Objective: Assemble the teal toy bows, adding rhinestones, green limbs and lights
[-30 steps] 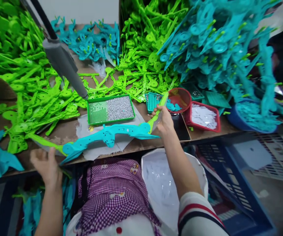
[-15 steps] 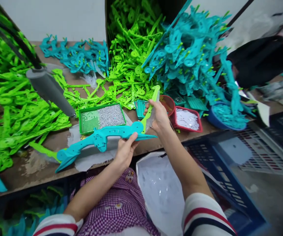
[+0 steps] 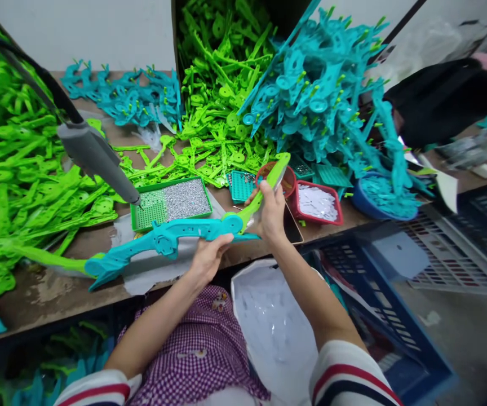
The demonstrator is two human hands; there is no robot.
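Note:
My left hand (image 3: 210,255) is closed on the right end of a long turquoise plastic part (image 3: 193,226), its thumb on top. My right hand (image 3: 272,213) grips a lime-green plastic arm (image 3: 278,169), which slants up and to the right from the round end of the turquoise part. At the left end of that part, another lime-green arm (image 3: 53,259) stretches away to the left. A grey electric screwdriver (image 3: 97,160) hangs left of my hands, its tip over a green tray (image 3: 132,219) of small metal pieces, apparently screws.
Lime-green parts (image 3: 10,186) are heaped at the left, with more behind. A tall turquoise pile (image 3: 315,90) stands at the back right. Beside my right hand are a red basket (image 3: 340,217) of white pieces and a blue bowl (image 3: 364,206). A crate (image 3: 395,316) sits below right.
My right hand has swung the lime-green arm so it leans further right. My left hand and the turquoise part have shifted slightly left in view. The screwdriver appears further right.

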